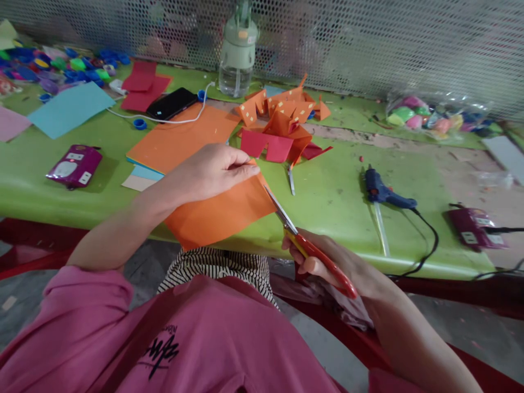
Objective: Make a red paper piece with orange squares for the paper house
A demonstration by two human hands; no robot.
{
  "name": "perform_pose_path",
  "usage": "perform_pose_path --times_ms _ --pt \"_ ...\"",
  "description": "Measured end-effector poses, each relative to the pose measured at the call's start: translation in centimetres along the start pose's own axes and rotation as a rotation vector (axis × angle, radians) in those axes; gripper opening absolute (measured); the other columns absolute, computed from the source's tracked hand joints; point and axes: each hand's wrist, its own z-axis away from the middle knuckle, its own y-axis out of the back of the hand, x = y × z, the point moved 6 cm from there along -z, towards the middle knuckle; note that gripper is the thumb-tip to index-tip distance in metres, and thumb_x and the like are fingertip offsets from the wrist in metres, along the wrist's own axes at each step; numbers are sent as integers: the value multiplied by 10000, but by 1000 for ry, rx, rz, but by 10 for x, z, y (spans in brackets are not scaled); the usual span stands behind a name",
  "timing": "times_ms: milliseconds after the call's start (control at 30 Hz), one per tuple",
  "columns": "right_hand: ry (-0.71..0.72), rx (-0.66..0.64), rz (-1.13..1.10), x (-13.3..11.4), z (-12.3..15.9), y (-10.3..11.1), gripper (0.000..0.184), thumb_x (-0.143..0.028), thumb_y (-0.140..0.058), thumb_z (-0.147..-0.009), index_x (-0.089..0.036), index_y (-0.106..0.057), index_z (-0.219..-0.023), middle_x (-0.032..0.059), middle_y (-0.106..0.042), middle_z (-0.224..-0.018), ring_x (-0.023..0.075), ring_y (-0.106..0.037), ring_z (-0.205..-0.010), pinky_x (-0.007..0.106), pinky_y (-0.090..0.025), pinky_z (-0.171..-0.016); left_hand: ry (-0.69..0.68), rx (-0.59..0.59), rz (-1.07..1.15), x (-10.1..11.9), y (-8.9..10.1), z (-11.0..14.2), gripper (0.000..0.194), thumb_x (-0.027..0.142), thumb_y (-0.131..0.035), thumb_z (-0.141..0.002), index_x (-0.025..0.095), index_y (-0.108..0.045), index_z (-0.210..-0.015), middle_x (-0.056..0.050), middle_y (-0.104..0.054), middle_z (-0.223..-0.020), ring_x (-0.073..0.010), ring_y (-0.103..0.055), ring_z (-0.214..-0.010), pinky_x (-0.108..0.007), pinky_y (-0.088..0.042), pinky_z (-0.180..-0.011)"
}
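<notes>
An orange sheet of paper (221, 213) extends over the front edge of the green table. My left hand (216, 172) pinches its upper right part between thumb and fingers. In my right hand (315, 256) is a pair of scissors (323, 254) with red and yellow handles, fingers wrapped round them. The scissor blades meet the sheet along its right edge; a narrow strip seems to lie beside them. Just beyond are cut and folded orange and red paper pieces (266, 146). My palm and the lower fingertips of the left hand are hidden.
A stack of orange paper (192, 136), a phone (172, 103) and a water bottle (237, 60) stand behind. To the right lie a blue glue gun (385, 191) and a purple power strip (470, 226). Another purple power strip (75, 165) and bottle caps (61, 68) are left.
</notes>
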Motion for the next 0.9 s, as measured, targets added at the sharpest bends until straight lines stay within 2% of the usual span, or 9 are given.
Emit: perform_pose_path --times_ms 100,300,567,900 --pt "-3 7 9 -2 -1 0 641 -826 -453 -821 -195 -517 -911 -16 -494 -721 110 -432 -603 264 -362 -523 -6 -15 -6 1 -3 -1 330 427 -510 -912 156 -680 -830 42 -456 -599 -103 -410 -577 -258 -289 -573" --pt "16 17 19 -7 -3 -1 633 -836 -441 -817 -204 -472 -852 -30 -463 -689 106 -402 -588 261 -335 -509 -41 -21 -4 5 -4 -1 321 398 -509 -917 162 -633 -739 50 -392 -569 -93 -373 -558 -255 -268 -554" --pt "37 29 1 -7 1 -1 548 -750 -451 -885 -204 -489 -854 -17 -494 -707 108 -449 -601 256 -346 -520 -42 -18 -5 5 -3 0 317 401 -514 -917 166 -629 -739 63 -346 -557 -90 -340 -538 -261 -252 -538" --pt "0 21 -58 -5 2 -2 566 -752 -490 -865 -188 -541 -870 -9 -578 -651 106 -527 -544 237 -389 -488 -49 -30 15 8 -4 1 325 384 -516 -917 175 -579 -676 66 -313 -546 -87 -325 -524 -264 -233 -529"
